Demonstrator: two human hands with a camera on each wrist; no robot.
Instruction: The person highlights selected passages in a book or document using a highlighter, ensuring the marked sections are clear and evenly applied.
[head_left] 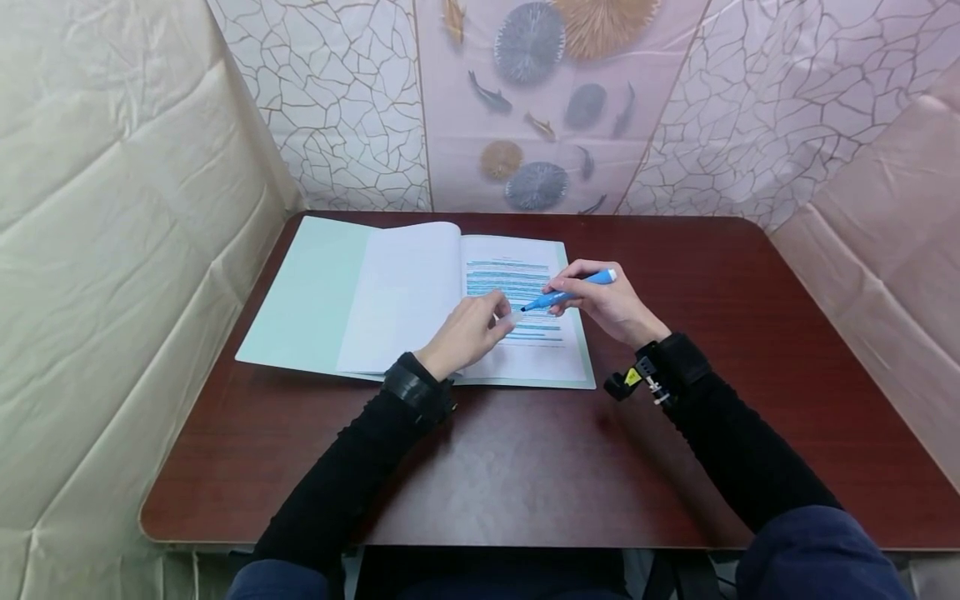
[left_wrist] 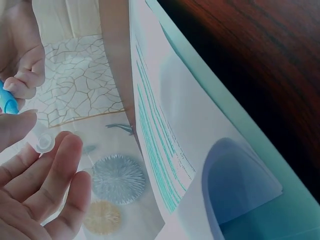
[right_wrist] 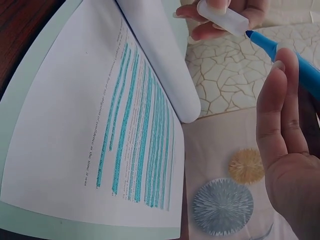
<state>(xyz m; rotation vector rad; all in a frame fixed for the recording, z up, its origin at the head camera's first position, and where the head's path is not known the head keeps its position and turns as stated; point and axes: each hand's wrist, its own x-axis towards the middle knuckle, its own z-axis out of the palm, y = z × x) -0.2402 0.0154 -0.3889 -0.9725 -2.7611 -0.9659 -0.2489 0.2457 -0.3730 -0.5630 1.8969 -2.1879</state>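
Observation:
In my right hand (head_left: pixel 603 304) I hold a blue marker (right_wrist: pixel 270 46) between thumb and fingers, its dark tip bare and pointing left. My left hand (head_left: pixel 468 329) pinches a whitish translucent cap (right_wrist: pixel 225 19), whose open end (left_wrist: pixel 45 143) faces the marker tip. In the right wrist view the tip is right at the cap's mouth; whether they touch I cannot tell. Both hands are above an open folder (head_left: pixel 315 292) with a light green cover. Its right page (right_wrist: pixel 65 125) carries printed text, many lines of it coloured over in blue.
The folder lies on a dark red-brown table (head_left: pixel 712 250) with rounded corners. A turned-over white page (head_left: pixel 405 292) curls up at the folder's middle. Patterned cloth (head_left: pixel 525 108) hangs behind the table, with pale fabric (head_left: pixel 112 250) at the left side.

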